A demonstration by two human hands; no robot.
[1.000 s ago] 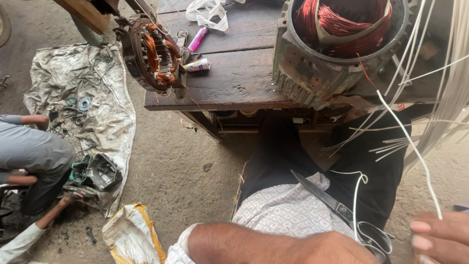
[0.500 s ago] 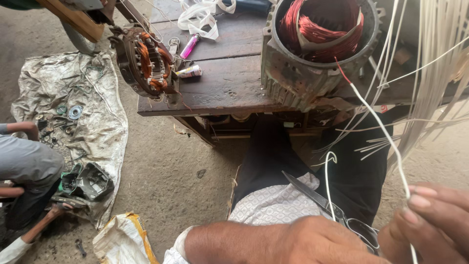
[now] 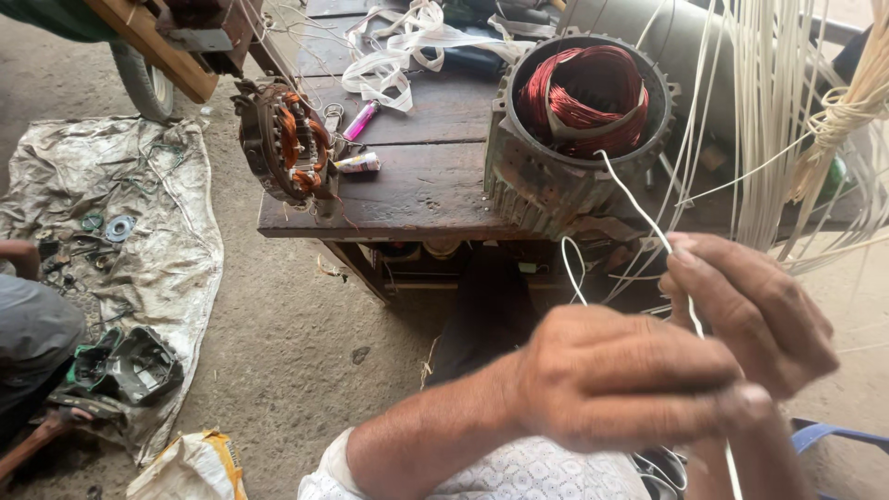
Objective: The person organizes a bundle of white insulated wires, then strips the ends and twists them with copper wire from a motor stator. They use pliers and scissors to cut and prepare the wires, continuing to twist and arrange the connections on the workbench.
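Both hands (image 3: 639, 380) have risen, now pinching white cord (image 3: 648, 218).

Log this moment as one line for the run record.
left hand: pinching white cord | right hand: gripping same cord | cord leads into motor stator | stator on wooden bench

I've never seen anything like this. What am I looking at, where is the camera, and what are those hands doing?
The camera sits on a person's head, looking down at their own bare hands. The left hand and the right hand pinch a thin white cord that runs up to a motor housing packed with red copper wire. It stands on a dark wooden bench, beside a smaller copper-wound motor part, a pink lighter and white tape. More pale cords hang at the right.
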